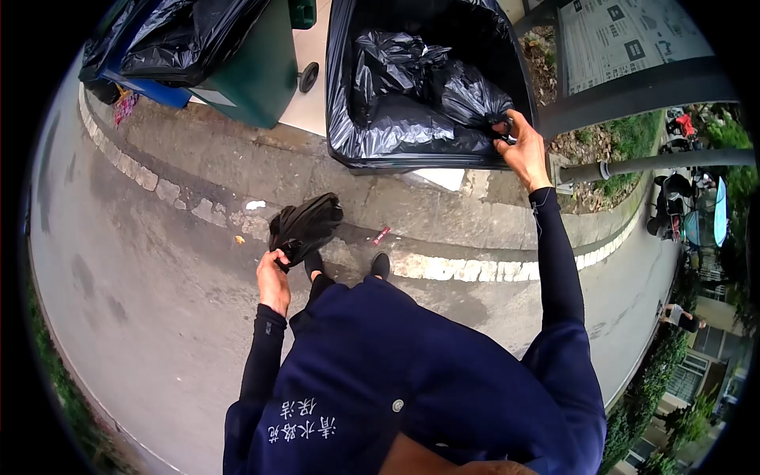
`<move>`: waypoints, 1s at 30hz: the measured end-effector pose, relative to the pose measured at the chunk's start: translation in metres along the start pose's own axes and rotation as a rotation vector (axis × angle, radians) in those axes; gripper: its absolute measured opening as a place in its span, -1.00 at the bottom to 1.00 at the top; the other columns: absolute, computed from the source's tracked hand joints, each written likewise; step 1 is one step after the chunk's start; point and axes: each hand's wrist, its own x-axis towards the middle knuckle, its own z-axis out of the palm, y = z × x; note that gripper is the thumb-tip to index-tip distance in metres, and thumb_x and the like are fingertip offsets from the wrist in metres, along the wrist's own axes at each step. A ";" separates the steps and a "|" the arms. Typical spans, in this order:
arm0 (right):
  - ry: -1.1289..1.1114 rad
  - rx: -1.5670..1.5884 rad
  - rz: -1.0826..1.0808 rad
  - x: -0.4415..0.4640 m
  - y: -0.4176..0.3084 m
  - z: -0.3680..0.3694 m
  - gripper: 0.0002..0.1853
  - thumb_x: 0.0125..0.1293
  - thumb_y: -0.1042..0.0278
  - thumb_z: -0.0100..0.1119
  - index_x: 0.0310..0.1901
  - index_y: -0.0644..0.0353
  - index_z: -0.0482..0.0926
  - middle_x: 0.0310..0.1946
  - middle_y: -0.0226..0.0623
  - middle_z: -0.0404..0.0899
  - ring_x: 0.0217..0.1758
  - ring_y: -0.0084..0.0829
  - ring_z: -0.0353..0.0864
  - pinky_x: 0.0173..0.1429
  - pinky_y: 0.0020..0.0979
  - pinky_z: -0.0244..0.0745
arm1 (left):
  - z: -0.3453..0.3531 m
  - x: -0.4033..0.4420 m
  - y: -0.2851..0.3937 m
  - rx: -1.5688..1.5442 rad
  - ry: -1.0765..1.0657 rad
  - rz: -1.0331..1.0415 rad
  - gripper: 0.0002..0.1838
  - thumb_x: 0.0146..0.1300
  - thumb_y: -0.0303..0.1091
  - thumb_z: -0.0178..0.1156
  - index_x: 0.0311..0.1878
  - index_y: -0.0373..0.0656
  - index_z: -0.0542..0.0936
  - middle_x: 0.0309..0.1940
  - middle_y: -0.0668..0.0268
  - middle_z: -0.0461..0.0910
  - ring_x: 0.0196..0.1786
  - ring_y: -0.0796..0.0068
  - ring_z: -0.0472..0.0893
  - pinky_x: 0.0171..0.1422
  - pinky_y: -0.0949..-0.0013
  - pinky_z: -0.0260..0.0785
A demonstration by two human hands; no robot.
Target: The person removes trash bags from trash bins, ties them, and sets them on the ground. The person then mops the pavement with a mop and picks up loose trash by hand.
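My navy jacket (372,348) carries white lettering, 清水路苑 and 保洁; the one noticeboard's (633,39) print is too small to read. My left hand (273,283) grips one black plastic bag (305,228) over the roadside; my right hand (525,154) pinches another, a bunched black bag (473,95), inside a black-lined bin (341,119). Two more bins stand nearby: one green bin (257,79), one blue bin (162,93).

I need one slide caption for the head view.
Left hand holds a crumpled black plastic bag; right hand pinches a bunched bag inside the black-lined bin.
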 end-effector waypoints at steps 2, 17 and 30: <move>-0.008 -0.234 -0.077 0.001 -0.019 0.000 -0.28 0.02 0.29 0.49 0.23 0.26 0.40 -0.15 -0.13 0.65 -0.08 -0.22 0.65 0.02 -0.27 0.51 | -0.014 0.002 0.009 -0.052 0.053 0.014 -0.87 0.30 -0.36 0.07 -0.37 -0.15 0.49 -0.44 0.39 0.48 -0.32 0.52 0.43 0.04 0.43 0.25; 0.097 0.107 0.220 0.038 0.024 0.011 -0.53 0.12 0.40 0.47 0.08 0.24 0.57 -0.38 -0.43 0.63 -0.35 -0.62 0.52 -0.18 -0.49 0.49 | -0.074 0.006 0.028 -0.120 0.143 -0.001 -0.83 0.35 -0.23 -0.03 -0.34 -0.05 0.43 -0.44 0.48 0.40 -0.29 0.53 0.39 -0.08 0.38 0.21; 0.179 0.746 -0.150 0.216 -0.169 -0.099 -0.72 0.24 0.57 0.16 -0.04 0.19 0.37 -0.39 -0.40 0.52 -0.43 -0.51 0.54 -0.33 -0.46 0.50 | -0.061 -0.002 0.075 -0.154 0.112 0.252 -0.81 0.36 -0.30 -0.01 -0.28 -0.20 0.51 -0.33 0.28 0.58 -0.17 0.40 0.52 0.11 0.29 0.30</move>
